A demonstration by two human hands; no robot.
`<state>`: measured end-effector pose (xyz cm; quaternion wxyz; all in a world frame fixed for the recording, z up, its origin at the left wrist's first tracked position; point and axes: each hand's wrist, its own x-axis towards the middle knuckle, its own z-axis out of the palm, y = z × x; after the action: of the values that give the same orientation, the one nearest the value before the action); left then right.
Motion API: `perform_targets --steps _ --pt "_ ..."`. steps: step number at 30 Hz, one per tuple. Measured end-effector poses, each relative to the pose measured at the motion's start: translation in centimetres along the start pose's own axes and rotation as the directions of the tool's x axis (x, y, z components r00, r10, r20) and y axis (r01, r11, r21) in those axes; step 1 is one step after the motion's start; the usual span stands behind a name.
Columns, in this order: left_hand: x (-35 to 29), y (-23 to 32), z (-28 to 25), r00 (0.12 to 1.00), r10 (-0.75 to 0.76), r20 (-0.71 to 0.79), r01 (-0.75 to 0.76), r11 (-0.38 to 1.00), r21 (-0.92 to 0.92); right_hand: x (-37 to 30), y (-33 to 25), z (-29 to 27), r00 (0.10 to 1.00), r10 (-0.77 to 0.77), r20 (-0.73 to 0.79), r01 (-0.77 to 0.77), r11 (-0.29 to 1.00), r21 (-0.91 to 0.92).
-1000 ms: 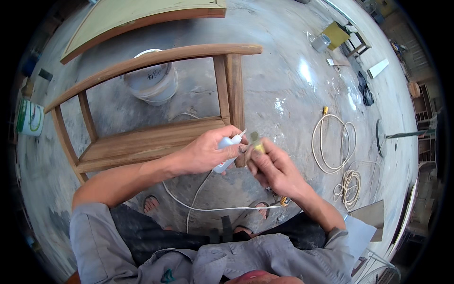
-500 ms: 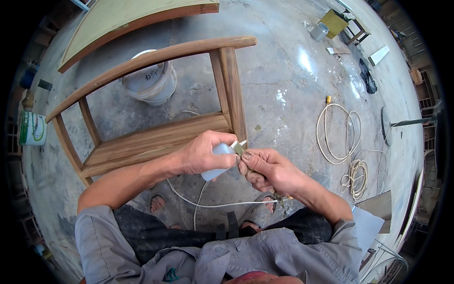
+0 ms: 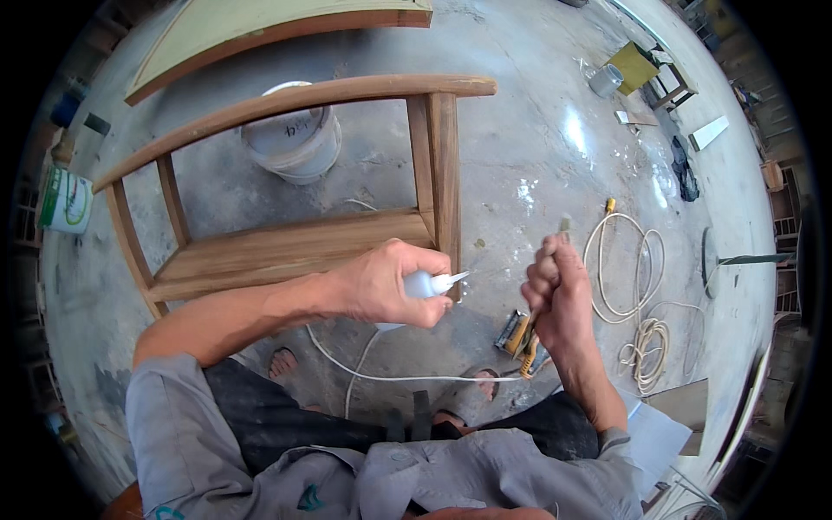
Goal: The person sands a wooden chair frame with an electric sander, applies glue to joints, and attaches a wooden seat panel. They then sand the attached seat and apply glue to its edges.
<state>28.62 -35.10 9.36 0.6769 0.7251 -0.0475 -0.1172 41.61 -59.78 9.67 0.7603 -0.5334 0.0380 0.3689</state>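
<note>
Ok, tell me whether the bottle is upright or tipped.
Tipped: the left hand holds the bottle aslant, its white nozzle pointing off to the right.

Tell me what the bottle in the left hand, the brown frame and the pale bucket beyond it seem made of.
Bottle: probably soft plastic, smooth, judging by its translucent-looking body.
Frame: wood, by its streaked brown grain; looks matte to satin, any coating unclear.
Bucket: likely plastic, dull off-white, by its smooth, moulded-looking wall.
</note>
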Motion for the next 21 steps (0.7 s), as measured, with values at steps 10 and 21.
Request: perform_targets --steps 10,21 --pt "-0.1 -0.9 -0.1 0.996 -0.072 -0.047 0.075 0.996 0.054 -3.1 0.4 5.0 0.791 0.395 0.468 -0.133 0.857 -0.498" --pt "0.5 -1.6 -0.1 0.98 0.198 -0.023 -0.176 0.913 0.369 -1.3 2.8 1.9 0.952 0.303 0.035 -0.274 0.9 -0.338"
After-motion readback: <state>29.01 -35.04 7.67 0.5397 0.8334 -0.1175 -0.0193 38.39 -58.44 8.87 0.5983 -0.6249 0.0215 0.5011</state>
